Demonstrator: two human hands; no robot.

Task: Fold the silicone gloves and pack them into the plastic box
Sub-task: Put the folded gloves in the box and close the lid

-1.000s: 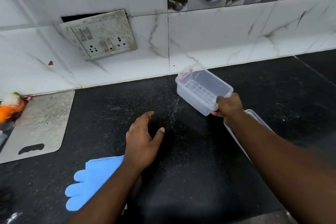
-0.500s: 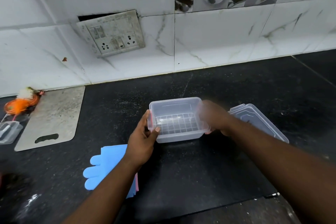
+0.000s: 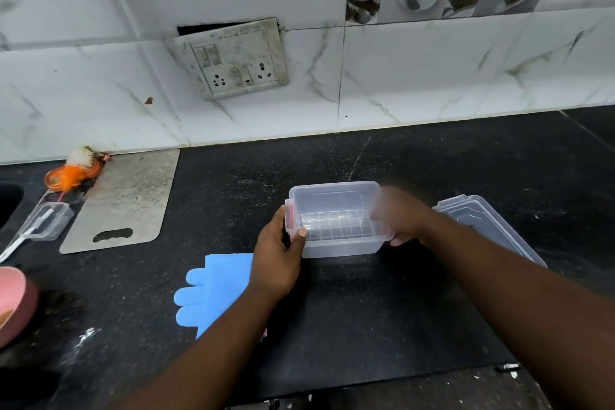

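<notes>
A clear plastic box (image 3: pixel 332 210) with a grid insert at its bottom stands upright on the black counter (image 3: pixel 366 309) in the middle. My left hand (image 3: pixel 278 260) grips its left end, thumb on the front rim. My right hand (image 3: pixel 402 216) holds its right end, seen partly through the clear wall. A blue silicone glove (image 3: pixel 213 289) lies flat to the left of the box, partly under my left forearm. A sliver of pink shows beneath the blue glove's near edge. The box's clear lid (image 3: pixel 486 226) lies to the right, behind my right arm.
A grey cutting board (image 3: pixel 123 203) lies at the left, with a small clear container (image 3: pixel 46 223) and an orange scrubber (image 3: pixel 70 173) beside it. A pink bowl (image 3: pixel 13 303) sits at the left edge. A tiled wall with a socket plate (image 3: pixel 233 56) rises behind.
My right hand brought the box from the back of the counter down to the middle. My left hand rose from the counter and took the box's left end. The view shifted left.
</notes>
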